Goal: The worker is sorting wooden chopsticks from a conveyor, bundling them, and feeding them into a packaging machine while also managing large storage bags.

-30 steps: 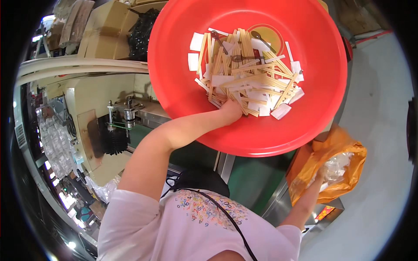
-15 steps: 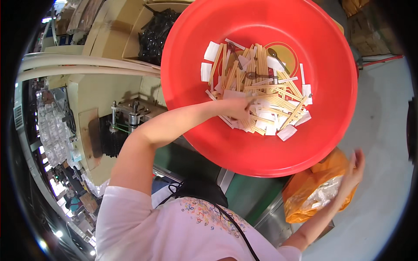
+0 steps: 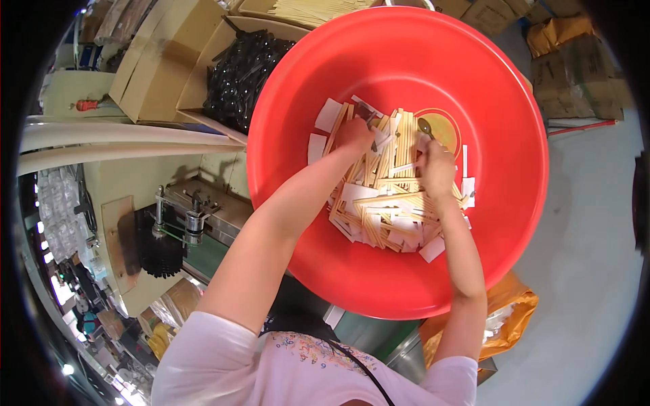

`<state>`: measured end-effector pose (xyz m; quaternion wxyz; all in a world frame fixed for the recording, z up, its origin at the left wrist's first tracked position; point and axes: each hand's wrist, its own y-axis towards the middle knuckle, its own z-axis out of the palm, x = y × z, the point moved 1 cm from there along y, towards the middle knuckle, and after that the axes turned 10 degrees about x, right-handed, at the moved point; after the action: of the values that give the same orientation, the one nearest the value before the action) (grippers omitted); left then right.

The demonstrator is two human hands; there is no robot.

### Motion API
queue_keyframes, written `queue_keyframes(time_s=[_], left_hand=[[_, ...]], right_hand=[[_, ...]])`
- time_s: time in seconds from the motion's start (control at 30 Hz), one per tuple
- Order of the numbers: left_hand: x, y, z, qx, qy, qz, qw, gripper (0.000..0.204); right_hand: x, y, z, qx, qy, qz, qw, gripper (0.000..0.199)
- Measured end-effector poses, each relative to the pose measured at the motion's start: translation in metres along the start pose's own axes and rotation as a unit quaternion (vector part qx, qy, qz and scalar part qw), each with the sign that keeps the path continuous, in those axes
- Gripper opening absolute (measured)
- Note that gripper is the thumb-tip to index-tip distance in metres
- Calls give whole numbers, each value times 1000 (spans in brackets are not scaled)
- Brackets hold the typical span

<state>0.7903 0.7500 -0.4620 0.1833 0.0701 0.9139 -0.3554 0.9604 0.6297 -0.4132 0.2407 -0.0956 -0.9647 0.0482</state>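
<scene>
A wide red plastic basin (image 3: 501, 223) holds a loose heap of wooden chopsticks (image 3: 405, 145), white paper packets (image 3: 329, 115) and dark plastic spoons. My left hand (image 3: 355, 137) reaches into the far left of the heap, its fingers closed at a dark spoon (image 3: 371, 126) there. Over on the right side of the pile, my right hand (image 3: 437, 168) has its fingers curled in at the handle of another dark spoon (image 3: 424, 126); its bowl shows beyond them. The fingertips of both hands are partly hidden.
A cardboard box of black plastic spoons (image 3: 240, 74) stands at the basin's far left, with a box of wooden chopsticks (image 3: 318, 8) behind. An orange bag (image 3: 518, 308) sits below the basin at right. Pale pipes (image 3: 135, 139) and a metal fixture (image 3: 193, 220) lie left.
My right hand has come from above the orange bag into the basin, onto a spoon. The left has moved farther away, from the heap's near middle to its far left. The basin appears lower in view.
</scene>
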Motion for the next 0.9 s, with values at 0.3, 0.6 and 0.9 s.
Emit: queue_keyframes(time_s=[0.3,0.6,0.9], left_hand=[[-13,-82,-99,14,-310,109,944,35],[55,-183,-256,-109,-351,89,926,23],[27,-210,-210,-73,-541,240,803,33]], right_hand=[[-50,30,12,-61,29,143,987,31],[127,90,-40,1,506,89,858,24],[261,39,-49,75,573,-142,804,24]])
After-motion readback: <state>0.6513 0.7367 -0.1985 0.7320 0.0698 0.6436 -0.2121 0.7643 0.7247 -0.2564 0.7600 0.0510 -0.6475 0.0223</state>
